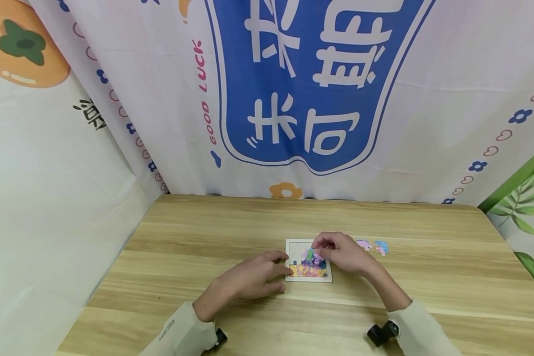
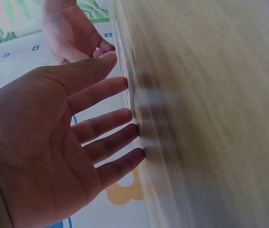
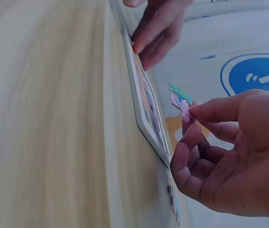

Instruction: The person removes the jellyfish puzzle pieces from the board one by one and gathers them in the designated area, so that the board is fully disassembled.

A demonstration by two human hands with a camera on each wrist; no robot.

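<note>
Right hand (image 1: 344,253): fingers pinch puzzle piece (image 3: 180,102) above tray (image 1: 309,279), by its edge, we judge for control | Left hand (image 1: 254,277): fingers spread, empty, at tray's left rim, likely steadying | Loose pieces (image 1: 381,247): right of tray

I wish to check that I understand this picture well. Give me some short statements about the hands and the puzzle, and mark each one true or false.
1. The right hand pinches a puzzle piece. True.
2. The left hand has its fingertips at the left edge of the puzzle tray. True.
3. The puzzle tray is completely filled. False: in the head view, its upper left part is bare.
4. At least two loose pieces lie on the table, right of the puzzle tray. True.
5. The left hand holds a piece too. False: it holds none.
6. The rim of the puzzle tray is black. False: it is white.
</note>
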